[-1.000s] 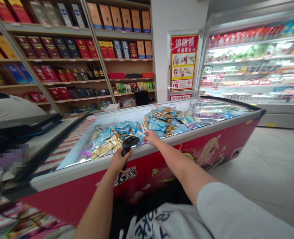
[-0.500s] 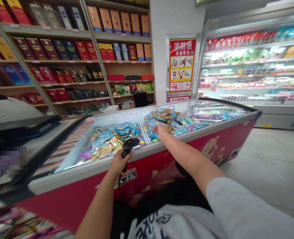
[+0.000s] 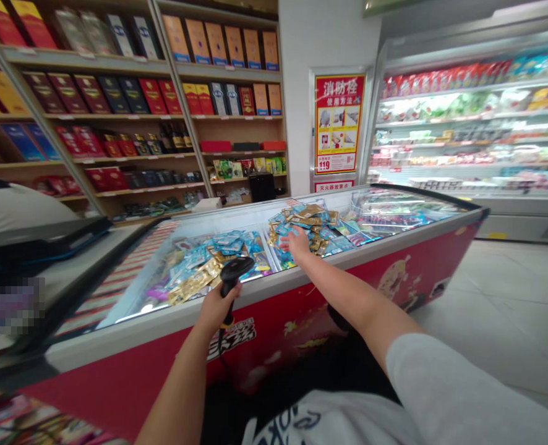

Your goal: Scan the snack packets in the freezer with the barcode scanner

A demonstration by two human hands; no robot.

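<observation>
My left hand (image 3: 219, 304) is closed around the handle of a black barcode scanner (image 3: 235, 268), held upright at the front rim of a chest freezer (image 3: 362, 272). A cord hangs down from the scanner. Over the pile of blue and gold ice cream packets (image 3: 312, 216), my right hand (image 3: 296, 243) is stretched out with its fingers apart. It holds nothing that I can see; whether its fingertips touch a packet I cannot tell. Left of the white divider, a second heap of blue and gold packets (image 3: 200, 278) lies beneath the scanner.
A counter with a dark device (image 3: 46, 241) stands at the left, with part of a person in a white top (image 3: 18, 207) behind it. Shelves of boxed goods (image 3: 130, 93) line the back wall. A lit refrigerated display (image 3: 469, 123) stands at the right beyond the tiled floor (image 3: 496, 303).
The fingers of my right hand have spread from a more closed shape, staying over the same pile. My left hand has shifted slightly left and down with the scanner.
</observation>
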